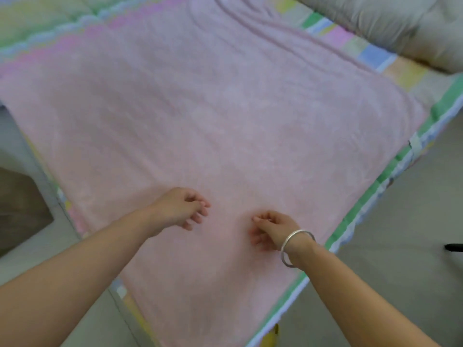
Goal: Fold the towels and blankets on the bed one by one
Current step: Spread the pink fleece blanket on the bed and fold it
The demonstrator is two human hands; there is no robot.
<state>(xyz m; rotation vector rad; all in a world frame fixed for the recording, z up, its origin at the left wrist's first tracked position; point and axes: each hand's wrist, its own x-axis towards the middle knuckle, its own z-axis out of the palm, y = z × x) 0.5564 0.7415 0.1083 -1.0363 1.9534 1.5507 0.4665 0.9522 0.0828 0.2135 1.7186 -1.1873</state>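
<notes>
A large pale pink blanket (213, 108) lies spread flat over most of the bed, with soft ridges near its far end. My left hand (183, 209) hovers over its near middle, fingers loosely curled and holding nothing. About a hand's width to the right is my right hand (270, 229), wearing a silver bangle, its fingers also loosely curled with nothing in them. Whether either hand touches the fabric is unclear.
Beneath the blanket lies a pastel striped bedsheet (390, 169) with a green border along the right edge. A grey pillow or duvet (390, 26) sits at the far right. Grey floor (413, 246) flanks the bed; a brown panel (20, 209) stands left.
</notes>
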